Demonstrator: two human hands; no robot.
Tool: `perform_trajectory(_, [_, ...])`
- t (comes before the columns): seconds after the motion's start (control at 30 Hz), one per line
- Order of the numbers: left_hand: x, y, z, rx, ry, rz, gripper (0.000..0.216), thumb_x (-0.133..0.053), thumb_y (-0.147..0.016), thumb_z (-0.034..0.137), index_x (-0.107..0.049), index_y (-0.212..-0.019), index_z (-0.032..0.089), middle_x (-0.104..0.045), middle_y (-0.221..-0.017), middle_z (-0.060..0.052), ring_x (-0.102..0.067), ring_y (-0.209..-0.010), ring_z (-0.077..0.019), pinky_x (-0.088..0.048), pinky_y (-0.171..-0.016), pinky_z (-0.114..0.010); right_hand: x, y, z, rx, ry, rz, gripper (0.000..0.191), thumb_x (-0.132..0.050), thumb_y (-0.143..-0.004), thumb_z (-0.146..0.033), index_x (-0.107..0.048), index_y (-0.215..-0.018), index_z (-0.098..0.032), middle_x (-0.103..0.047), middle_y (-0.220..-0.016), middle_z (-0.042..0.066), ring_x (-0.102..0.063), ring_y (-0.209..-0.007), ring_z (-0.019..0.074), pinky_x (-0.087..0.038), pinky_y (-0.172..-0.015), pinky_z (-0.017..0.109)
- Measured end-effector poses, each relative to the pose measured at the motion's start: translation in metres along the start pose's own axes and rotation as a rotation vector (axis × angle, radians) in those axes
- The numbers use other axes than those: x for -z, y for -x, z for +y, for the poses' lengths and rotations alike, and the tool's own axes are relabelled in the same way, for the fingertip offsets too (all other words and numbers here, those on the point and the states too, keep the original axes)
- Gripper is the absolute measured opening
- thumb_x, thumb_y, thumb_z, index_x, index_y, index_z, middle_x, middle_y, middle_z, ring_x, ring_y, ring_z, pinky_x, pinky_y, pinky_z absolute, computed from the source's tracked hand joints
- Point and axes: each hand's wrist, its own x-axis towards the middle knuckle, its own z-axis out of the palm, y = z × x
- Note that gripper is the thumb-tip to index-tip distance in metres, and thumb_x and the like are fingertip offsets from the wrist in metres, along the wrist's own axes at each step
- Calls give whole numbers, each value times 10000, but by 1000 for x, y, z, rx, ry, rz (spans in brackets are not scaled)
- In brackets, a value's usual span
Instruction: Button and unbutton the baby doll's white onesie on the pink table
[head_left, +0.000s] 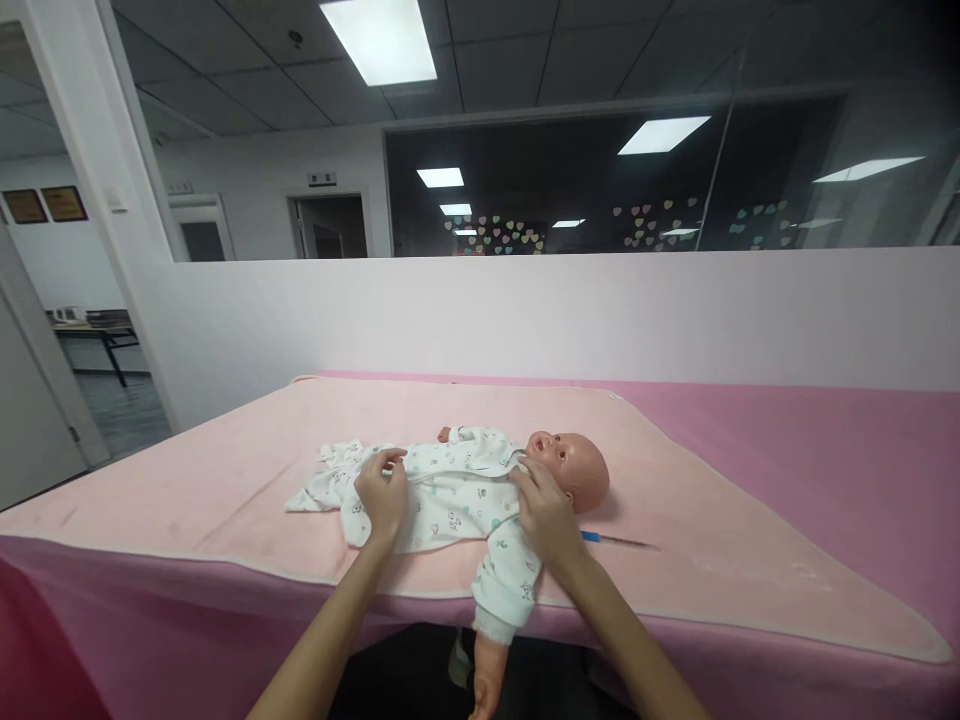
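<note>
A baby doll (574, 465) lies on its back on a light pink blanket (225, 490), head to the right, dressed in a white printed romper (450, 490). My left hand (381, 492) rests on the romper near the doll's hips, fingers curled and pinching the cloth. My right hand (544, 510) sits at the doll's neck and chest, fingers pressed on the collar of the romper. One sleeved doll arm (499, 610) hangs over the front edge of the table, its bare hand below.
A thin pen-like object with a blue end (619, 541) lies on the blanket just right of my right hand. A darker pink cover (825, 450) spreads over the table. A white partition wall (525, 310) stands behind, with an open doorway at the left.
</note>
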Motion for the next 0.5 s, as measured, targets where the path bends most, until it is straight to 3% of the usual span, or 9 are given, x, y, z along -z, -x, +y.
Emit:
perform_trajectory(0.03, [-4, -7, 5, 19, 53, 19, 200, -400, -732, 186, -591, -789, 205, -614, -803, -22, -540, -743, -181, -424, -736, -349, 11, 8, 4, -16, 39, 5, 297, -346, -770, -68, -577, -932, -162, -566, -1059, 113, -503, -1030, 216, -420, -883, 373])
perform_trajectory(0.1, [-18, -20, 17, -28, 160, -84, 218, -396, -732, 190, -595, -821, 198, -612, -859, -26, -548, -791, -169, -441, -733, -312, 33, 27, 17, -87, 98, 25, 263, -360, -791, -107, -580, -926, -161, -594, -1001, 105, -530, -978, 212, -427, -869, 376])
perform_trajectory(0.23, [-58, -30, 41, -147, 261, -556, 239, -436, -769, 292, -634, -868, 200, -622, -963, -29, -556, -815, -150, -447, -754, -274, 68, 66, 56, -270, 219, -115, 234, -379, -803, -191, -606, -851, -162, -640, -856, 97, -583, -832, 230, -461, -764, 392])
perform_trajectory(0.33, [-83, -24, 44, -216, 191, -837, 265, -478, -762, 373, -670, -876, 230, -648, -933, -20, -549, -860, -175, -431, -800, -296, 82, 84, 82, -348, 196, -259, 232, -421, -788, -260, -633, -832, -178, -660, -852, 88, -605, -792, 229, -479, -716, 370])
perform_trajectory(0.5, [-91, -17, 31, -296, 216, -977, 261, -582, -689, 420, -689, -878, 275, -631, -1015, -16, -509, -1006, -205, -385, -891, -312, 87, 89, 96, -395, 84, -260, 246, -419, -778, -289, -650, -801, -208, -670, -883, 67, -615, -828, 216, -482, -749, 350])
